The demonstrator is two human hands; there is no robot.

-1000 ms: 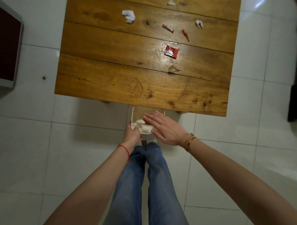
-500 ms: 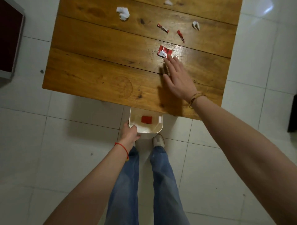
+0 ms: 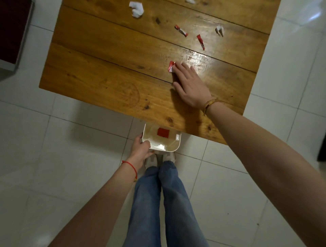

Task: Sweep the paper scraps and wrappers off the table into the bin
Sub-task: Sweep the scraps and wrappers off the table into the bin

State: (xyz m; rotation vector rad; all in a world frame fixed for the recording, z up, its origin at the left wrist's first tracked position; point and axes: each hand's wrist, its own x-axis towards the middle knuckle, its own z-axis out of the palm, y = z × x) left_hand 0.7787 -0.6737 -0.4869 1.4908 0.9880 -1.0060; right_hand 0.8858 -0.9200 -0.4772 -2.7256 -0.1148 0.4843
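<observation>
Resting flat on the wooden counter [image 3: 109, 52] at centre right of the frame, the right hand [image 3: 189, 86] lies palm down with its fingers stretched out and together, released rather than clenched. Its fingertips [image 3: 176, 67] cover part of a red and silver wrapper [image 3: 171, 66], which peeks out at their upper left edge. A gold bracelet [image 3: 210, 104] circles that wrist.

Lower down, at the middle of the frame, the left hand [image 3: 141, 149] is grasping the left rim of a white bin [image 3: 177, 147], fingers curled over the edge. A red string bracelet [image 3: 131, 167] sits on that wrist. The bin is held just below the counter's near edge, partly tucked under it, and a red wrapper [image 3: 163, 132] with some white paper [image 3: 158, 146] lies inside.

Toward the top of the frame more litter remains on the counter: a crumpled white paper scrap [image 3: 136, 9] at upper left, two thin red wrapper strips [image 3: 181, 30] and [image 3: 201, 42] near the upper middle, and a small white scrap [image 3: 219, 30] to their right. Another white bit [image 3: 190, 1] is cut off by the top edge.

Blue jeans [image 3: 158, 202] and pale shoes [image 3: 159, 159] stand on the white tiled floor [image 3: 53, 158] beneath the bin.
</observation>
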